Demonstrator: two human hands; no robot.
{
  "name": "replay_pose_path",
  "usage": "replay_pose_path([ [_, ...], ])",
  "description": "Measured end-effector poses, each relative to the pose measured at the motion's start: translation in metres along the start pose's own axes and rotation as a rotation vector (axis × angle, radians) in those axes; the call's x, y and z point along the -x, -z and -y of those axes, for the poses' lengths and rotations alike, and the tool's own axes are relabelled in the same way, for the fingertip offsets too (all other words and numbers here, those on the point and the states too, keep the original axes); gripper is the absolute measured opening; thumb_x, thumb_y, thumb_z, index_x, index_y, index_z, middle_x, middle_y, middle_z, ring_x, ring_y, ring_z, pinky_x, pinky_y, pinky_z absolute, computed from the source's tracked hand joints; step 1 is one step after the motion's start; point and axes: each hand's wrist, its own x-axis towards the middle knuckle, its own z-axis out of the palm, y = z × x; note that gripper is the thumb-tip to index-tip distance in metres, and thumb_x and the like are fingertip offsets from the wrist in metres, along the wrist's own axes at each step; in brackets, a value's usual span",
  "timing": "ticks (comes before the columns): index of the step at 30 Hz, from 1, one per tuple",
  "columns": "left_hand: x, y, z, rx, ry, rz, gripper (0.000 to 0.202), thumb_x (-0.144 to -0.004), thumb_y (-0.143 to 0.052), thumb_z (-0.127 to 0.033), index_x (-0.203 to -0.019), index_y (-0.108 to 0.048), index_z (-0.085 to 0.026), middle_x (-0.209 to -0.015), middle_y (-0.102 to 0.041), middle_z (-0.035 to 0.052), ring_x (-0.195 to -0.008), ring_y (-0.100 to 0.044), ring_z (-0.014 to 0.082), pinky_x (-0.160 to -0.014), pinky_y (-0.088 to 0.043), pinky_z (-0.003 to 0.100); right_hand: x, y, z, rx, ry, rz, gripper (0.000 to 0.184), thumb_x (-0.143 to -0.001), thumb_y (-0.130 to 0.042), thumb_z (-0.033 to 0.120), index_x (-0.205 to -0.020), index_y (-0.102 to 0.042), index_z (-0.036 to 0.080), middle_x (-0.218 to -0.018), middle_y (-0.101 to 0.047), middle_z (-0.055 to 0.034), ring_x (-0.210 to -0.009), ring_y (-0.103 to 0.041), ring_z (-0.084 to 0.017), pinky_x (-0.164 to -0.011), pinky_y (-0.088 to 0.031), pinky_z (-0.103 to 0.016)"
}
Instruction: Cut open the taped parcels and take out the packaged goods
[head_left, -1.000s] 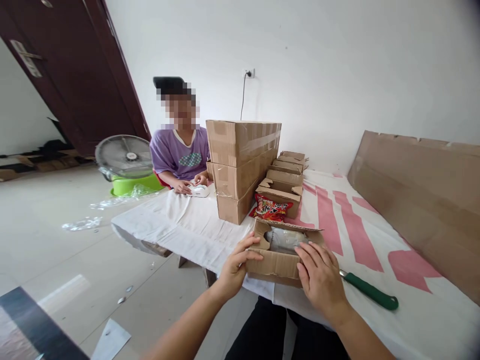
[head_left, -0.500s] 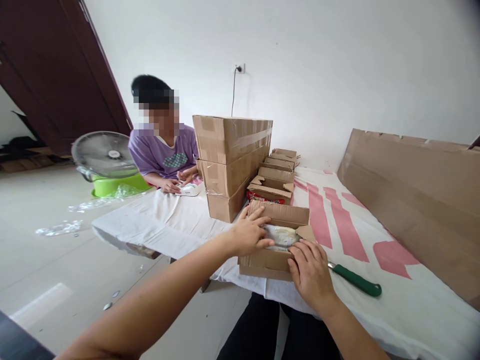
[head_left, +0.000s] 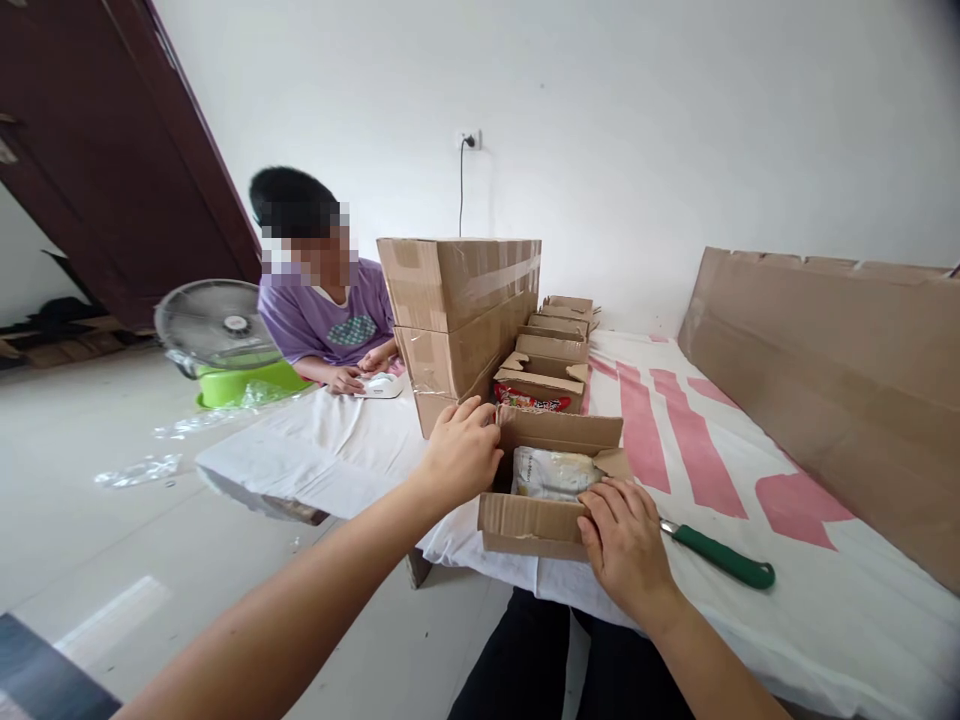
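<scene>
Left hand (head_left: pixel 461 450) curled, its bent fingers gripping the left end of the raised far flap (head_left: pixel 559 431) of a small carton (head_left: pixel 525 520); right hand (head_left: pixel 626 545) lying loose and mostly open over the carton's near right corner, gripping nothing. The carton sits open at the near edge of the cloth-covered surface (head_left: pixel 825 620), with 1 pale packet (head_left: pixel 551 472) inside. The risks, by the look of it: a hard push from either hand could slide the carton off that edge, and a flap forced down could crush the packet. A green-handled knife (head_left: pixel 724 558) lies just beside the right hand, blade end toward it, so a careless sweep could meet the steel. Beyond stand 3 stacked sealed cartons (head_left: pixel 457 300) and a row of open ones (head_left: pixel 555 350). A co-worker in a purple shirt (head_left: pixel 330 320) sits at the far end.
</scene>
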Motion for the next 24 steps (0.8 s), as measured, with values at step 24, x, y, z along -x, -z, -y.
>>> replay_pose_path([
  [24,-0.007,0.001,-0.018,-0.208,0.042,0.475,0.063,-0.084,-0.067,-0.045,-0.133,-0.055,-0.007,-0.123,-0.065,0.0238,-0.107,-0.064,0.0346,-0.102,-0.035,0.051,0.003,-0.004,0.0,-0.02,0.006,-0.018,0.022,-0.096,-0.045,0.024,-0.104,-0.064,0.017,-0.106,-0.068,-0.0089,-0.109,-0.055,-0.029,-0.104,-0.035,-0.048],
])
